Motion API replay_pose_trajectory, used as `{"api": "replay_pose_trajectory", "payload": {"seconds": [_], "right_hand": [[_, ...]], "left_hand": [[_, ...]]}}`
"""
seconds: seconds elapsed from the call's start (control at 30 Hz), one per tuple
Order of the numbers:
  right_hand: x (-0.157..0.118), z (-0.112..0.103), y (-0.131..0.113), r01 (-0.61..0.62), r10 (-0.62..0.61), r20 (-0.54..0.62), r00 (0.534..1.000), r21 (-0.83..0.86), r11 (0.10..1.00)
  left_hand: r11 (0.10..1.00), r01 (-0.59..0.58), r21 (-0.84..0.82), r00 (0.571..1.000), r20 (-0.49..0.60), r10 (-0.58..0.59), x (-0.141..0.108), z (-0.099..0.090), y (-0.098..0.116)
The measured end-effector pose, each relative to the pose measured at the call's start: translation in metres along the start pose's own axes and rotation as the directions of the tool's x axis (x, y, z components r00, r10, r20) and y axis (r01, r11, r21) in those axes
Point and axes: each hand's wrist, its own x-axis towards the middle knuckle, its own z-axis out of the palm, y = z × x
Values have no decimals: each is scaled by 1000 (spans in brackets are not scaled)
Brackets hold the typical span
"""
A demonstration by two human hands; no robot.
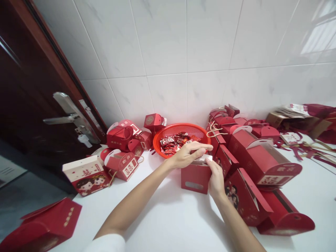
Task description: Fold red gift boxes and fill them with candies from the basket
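Note:
A small red gift box (194, 177) with an oval window stands upright on the white table, between my two hands. My left hand (187, 154) is over its top, fingers stretched out flat and pointing right. My right hand (217, 176) grips the box's right side, with fingertips at a white flap (204, 159) along the upper edge. The palm side of my left hand and most of the box's opening are hidden. Just behind the box, an orange plastic basket (156, 140) holds many red wrapped candies (172, 142).
Several red gift boxes (271, 161) crowd the right, with flat cards and ribbons (292, 138) beyond. More boxes (123, 164) cluster at the left, and one (52, 224) lies at the front left corner. A tiled wall (168, 52) rises behind; a door handle (60, 119) is at the left.

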Motion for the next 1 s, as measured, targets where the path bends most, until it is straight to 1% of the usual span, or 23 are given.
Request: {"api": "replay_pose_trajectory", "payload": {"seconds": [0.1,0.2,0.3,0.4,0.53,0.67,0.7,0.8,0.9,1.0], "right_hand": [[1,-1,1,-4,4,5,1000,-7,1000],[0,0,1,-3,3,4,1000,-8,1000],[-1,1,1,-2,2,-2,1000,-10,1000],[0,0,3,5,-5,2,1000,-15,1000],[3,-2,7,31,-31,4,1000,-22,999],[3,-3,7,47,-47,-2,999,-29,999],[3,-3,7,52,-52,-1,999,-30,998],[2,-3,5,71,-71,9,997,-40,997],[1,-2,5,77,-76,18,997,-49,996],[1,-1,6,73,-73,5,997,-47,996]], "left_hand": [[995,-17,93,999,46,13,-3,-5,-3],[988,-7,153,999,45,0,-8,-12,-4],[990,-6,143,1000,14,4,-11,-20,-5],[994,17,109,1000,14,-19,-12,-23,-5],[995,67,69,997,20,-69,-14,-19,-4],[998,43,44,993,-108,-38,-18,-7,-2],[999,39,38,992,-125,-34,-19,-4,-2],[998,56,20,993,-108,-54,-23,0,-3],[995,100,-5,991,-93,-100,-24,-2,-5],[983,161,-91,979,-111,-171,-25,-3,-7]]}}
